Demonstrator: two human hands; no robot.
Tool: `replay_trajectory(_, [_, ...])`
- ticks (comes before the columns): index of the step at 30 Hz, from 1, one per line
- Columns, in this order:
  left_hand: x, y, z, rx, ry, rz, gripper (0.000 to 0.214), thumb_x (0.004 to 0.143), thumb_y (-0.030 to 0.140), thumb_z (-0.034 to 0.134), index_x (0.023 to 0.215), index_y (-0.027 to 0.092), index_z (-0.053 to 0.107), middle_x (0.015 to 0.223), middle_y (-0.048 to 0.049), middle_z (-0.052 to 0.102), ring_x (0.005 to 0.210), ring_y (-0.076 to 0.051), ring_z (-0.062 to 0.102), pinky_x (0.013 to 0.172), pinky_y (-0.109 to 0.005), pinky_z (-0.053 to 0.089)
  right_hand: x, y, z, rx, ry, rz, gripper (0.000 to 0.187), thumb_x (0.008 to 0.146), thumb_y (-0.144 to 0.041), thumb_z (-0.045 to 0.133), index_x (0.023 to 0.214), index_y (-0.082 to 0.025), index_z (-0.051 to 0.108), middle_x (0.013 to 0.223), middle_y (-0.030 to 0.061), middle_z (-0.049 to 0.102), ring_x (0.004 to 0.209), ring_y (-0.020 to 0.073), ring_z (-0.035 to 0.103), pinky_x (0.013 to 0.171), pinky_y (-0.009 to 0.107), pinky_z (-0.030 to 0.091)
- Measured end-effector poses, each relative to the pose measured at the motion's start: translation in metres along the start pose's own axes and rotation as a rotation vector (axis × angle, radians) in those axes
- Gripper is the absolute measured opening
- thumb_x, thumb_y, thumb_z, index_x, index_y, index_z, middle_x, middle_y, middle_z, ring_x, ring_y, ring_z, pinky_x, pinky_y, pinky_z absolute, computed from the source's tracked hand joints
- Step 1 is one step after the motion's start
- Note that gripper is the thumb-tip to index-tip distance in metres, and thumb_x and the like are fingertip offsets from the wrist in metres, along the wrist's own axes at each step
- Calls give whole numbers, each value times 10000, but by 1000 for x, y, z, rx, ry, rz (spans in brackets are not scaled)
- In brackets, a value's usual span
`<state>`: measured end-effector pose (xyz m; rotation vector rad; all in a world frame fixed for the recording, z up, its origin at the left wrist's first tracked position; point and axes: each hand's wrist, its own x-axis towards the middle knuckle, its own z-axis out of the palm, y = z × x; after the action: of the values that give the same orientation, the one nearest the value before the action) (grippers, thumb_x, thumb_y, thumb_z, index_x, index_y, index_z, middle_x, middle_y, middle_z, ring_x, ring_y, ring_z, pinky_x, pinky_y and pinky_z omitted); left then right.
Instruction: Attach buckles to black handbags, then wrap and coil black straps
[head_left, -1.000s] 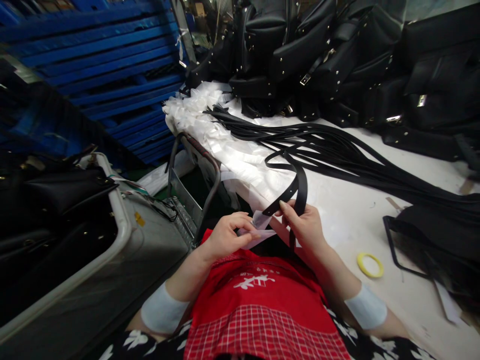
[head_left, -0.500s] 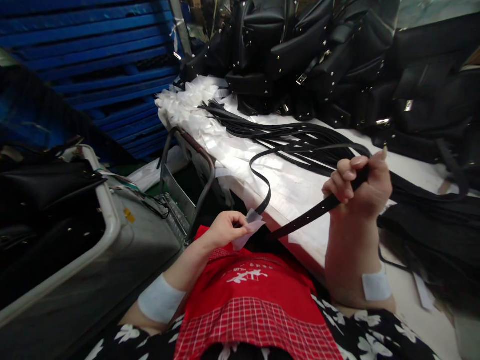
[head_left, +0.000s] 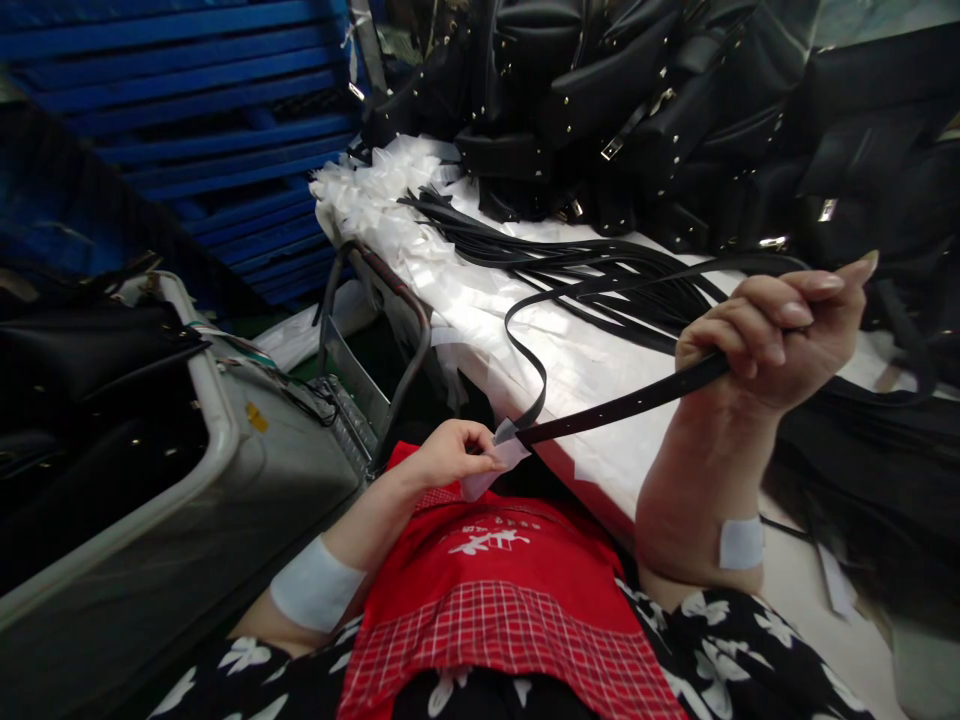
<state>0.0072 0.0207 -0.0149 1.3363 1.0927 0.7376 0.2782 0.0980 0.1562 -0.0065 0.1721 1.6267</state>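
My left hand [head_left: 461, 455] pinches white film [head_left: 491, 473] at six o'clock; my right hand [head_left: 776, 325] grips the black strap [head_left: 622, 408] at three. Straightening it seemingly calls for steady tension.

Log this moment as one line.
left hand: pinching white film | right hand: gripping black strap | strap bundle: on white table

one head-worn camera looks forward and down from close above both hands [head_left: 459, 454].

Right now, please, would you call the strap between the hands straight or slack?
Straight: the strap shows little sag between the right hand and the white sheet in the left hand.
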Motion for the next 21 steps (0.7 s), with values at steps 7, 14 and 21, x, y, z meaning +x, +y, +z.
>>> replay_trajectory(7, [2,-3,0,-20,-9,-7,215,648,283,816,661,112,687,704,-33,668,647,-127,599,613,-224,439,9,-5,-6,-109,-197,67,311,896,-446,584,658,-249,624,472,-2,465,275,35,248,227,227,159])
replay_trajectory(14, [2,3,-3,-58,-40,17,220,682,301,805,720,108,706,703,-28,666,637,-115,580,602,-216,441,18,-14,-26,-943,-288,-198,307,856,-469,639,621,-272,640,499,-14,491,295,47,257,265,263,154])
replay_trajectory(21, [-1,11,-1,-31,-70,76,289,701,392,793,677,120,696,732,-50,673,668,-135,589,614,-232,453,41,-24,-45,-1341,-234,-313,306,796,-639,595,745,-355,696,559,2,511,400,120,351,354,295,202])
